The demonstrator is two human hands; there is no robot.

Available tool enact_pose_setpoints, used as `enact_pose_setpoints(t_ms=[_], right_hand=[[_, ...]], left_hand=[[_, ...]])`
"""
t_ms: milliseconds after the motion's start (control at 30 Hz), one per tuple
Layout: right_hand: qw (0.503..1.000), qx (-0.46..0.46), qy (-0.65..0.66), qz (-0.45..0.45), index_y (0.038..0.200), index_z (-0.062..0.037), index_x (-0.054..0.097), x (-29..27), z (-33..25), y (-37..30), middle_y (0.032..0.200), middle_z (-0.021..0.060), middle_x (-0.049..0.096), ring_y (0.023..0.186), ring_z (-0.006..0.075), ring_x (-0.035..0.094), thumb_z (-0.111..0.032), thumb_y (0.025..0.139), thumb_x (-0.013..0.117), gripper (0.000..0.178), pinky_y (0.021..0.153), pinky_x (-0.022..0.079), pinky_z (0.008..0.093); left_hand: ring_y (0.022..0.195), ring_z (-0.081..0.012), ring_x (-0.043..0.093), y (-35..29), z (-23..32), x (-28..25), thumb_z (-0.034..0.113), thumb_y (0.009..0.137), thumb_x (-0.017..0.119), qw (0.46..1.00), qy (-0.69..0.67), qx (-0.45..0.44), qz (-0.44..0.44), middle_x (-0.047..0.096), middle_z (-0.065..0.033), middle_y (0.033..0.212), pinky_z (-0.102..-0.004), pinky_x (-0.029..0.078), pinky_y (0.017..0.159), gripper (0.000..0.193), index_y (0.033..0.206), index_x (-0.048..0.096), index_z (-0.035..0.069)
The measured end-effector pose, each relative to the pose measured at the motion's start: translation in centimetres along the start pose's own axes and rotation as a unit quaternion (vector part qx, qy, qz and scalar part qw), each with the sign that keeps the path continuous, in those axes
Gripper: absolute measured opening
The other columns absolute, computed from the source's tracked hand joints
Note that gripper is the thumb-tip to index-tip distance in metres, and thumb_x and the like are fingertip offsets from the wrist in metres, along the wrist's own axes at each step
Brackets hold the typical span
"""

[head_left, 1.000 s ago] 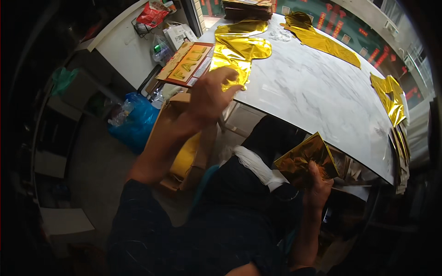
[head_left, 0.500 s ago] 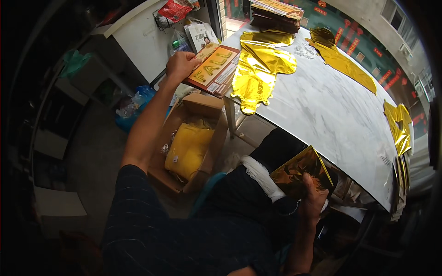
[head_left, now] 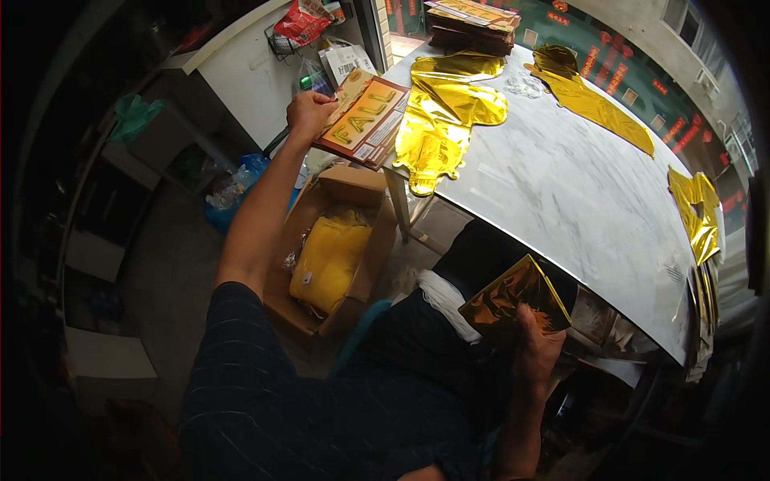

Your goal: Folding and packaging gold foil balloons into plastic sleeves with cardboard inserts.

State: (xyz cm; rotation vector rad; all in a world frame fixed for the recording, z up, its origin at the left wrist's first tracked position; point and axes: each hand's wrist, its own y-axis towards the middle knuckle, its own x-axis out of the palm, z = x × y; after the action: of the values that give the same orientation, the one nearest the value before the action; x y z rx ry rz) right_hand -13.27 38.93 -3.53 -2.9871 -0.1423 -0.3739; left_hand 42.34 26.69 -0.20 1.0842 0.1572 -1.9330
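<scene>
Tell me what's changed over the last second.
The left hand has moved left, from in front of the flat foil piece to the left edge of the printed card, which it now touches. The right hand still holds the folded gold foil; the flat foil piece stays put.

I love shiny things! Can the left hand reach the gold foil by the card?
Probably yes: the left hand is at the printed card, right beside the gold foil, whose near end lies uncovered.

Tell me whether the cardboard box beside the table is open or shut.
Open: the cardboard box is uncovered on top, and the yellow bundle inside shows from above.
</scene>
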Motion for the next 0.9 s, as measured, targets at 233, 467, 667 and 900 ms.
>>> enact_pose_setpoints(t_ms=[233, 467, 667, 900], right_hand=[[0.999, 0.01, 0.038, -0.008, 0.11, -0.0009, 0.072, -0.7, 0.3, -0.7, 0.097, 0.0044, 0.074, 0.084, 0.0111, 0.069, -0.005, 0.094, 0.074, 0.016, 0.079, 0.055, 0.0264], [0.998, 0.014, 0.057, 0.016, 0.115, 0.002, 0.07, -1.8, -0.2, 0.5, 0.104, 0.0069, 0.074, 0.091, 0.0145, 0.07, -0.004, 0.093, 0.075, 0.024, 0.086, 0.056, 0.0287], [0.995, -0.033, 0.083, 0.047, 0.12, 0.0021, 0.068, -3.3, -3.5, 1.3, 0.109, 0.0078, 0.074, 0.094, 0.0144, 0.07, -0.002, 0.094, 0.072, 0.027, 0.087, 0.056, 0.0289], [0.979, -0.11, 0.073, 0.157, 0.121, 0.0017, 0.068, -9.3, -5.6, 0.2, 0.11, 0.0086, 0.073, 0.096, 0.0158, 0.071, 0.001, 0.094, 0.069, 0.027, 0.088, 0.057, 0.031]], left_hand=[[0.076, -0.016, 0.073, 1.0, -1.4, -4.0, 0.023, 0.084, 0.084, 0.992, -0.116, 0.035, 0.033, 0.077, -0.0077, 0.087, -0.0314, 0.058, 0.073, 0.024, 0.094, 0.078, 0.003], [0.075, -0.0053, 0.062, -2.3, 7.5, -11.7, 0.011, 0.094, 0.079, 0.894, -0.422, 0.103, -0.113, 0.075, -0.0016, 0.093, -0.0237, 0.05, 0.07, 0.015, 0.106, 0.077, 0.003], [0.083, -0.0135, 0.067, -5.1, 18.4, -9.6, 0.003, 0.094, 0.074, 0.745, -0.518, 0.292, -0.302, 0.077, -0.0088, 0.099, -0.0277, 0.052, 0.072, 0.008, 0.102, 0.076, 0.002], [0.108, -0.0217, 0.072, -10.8, 29.4, 5.8, 0.0, 0.09, 0.075, 0.58, -0.398, 0.428, -0.567, 0.076, -0.0138, 0.114, -0.037, 0.057, 0.098, 0.01, 0.1, 0.073, 0.0]])
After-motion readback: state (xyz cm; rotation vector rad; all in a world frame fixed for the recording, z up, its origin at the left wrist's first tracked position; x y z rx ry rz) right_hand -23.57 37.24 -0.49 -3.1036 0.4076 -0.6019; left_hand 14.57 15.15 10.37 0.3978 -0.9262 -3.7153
